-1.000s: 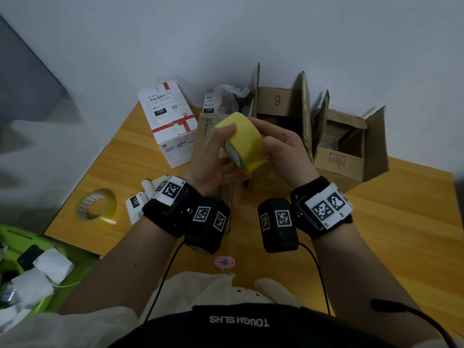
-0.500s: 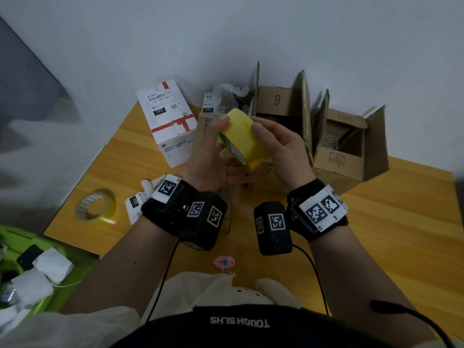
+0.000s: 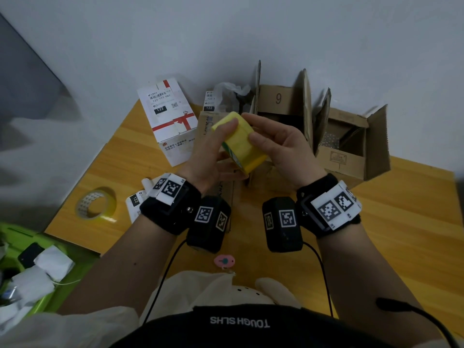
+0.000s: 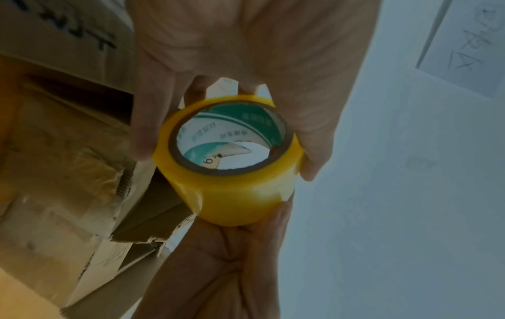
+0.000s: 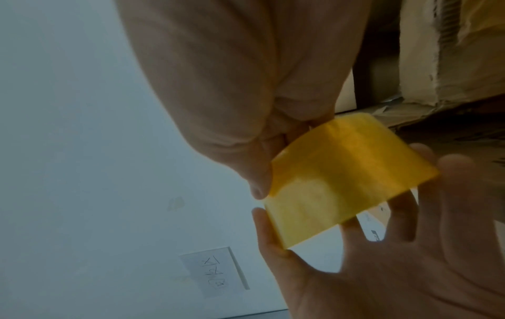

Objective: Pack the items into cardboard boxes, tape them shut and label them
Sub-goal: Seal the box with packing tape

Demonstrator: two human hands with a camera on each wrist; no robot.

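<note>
**Holding a yellow tape roll between both hands above the counter**

Gripping the yellow tape roll (image 3: 240, 141) from two sides, the person keeps it lifted over the wooden counter (image 3: 391, 222), in front of the cardboard boxes. The left hand (image 3: 213, 156) curls round the roll from 9 o'clock, fingertips on its upper edge and thumb beneath. The right hand (image 3: 281, 149) meets it from 3 o'clock, thumb pressed on the roll's outer band and fingers bent round the far side. In the left wrist view the roll's (image 4: 229, 159) open core faces the camera, printed green and white inside; in the right wrist view only its yellow outer band (image 5: 347, 179) shows.

At 12 o'clock from the hands stands an open cardboard box marked 9 (image 3: 281, 101), flaps upright. At 2 o'clock sits another open cardboard box (image 3: 349, 146). A closed brown carton (image 3: 206, 126) lies directly under the hands, largely hidden by them. At 10 o'clock stands a white labelled box with a red ribbon print (image 3: 170, 119). A second, thinner tape roll (image 3: 96, 205) lies flat at 8 o'clock near the counter's edge, and a small pink cutter (image 3: 224, 261) rests at 6 o'clock between the forearms.
</note>
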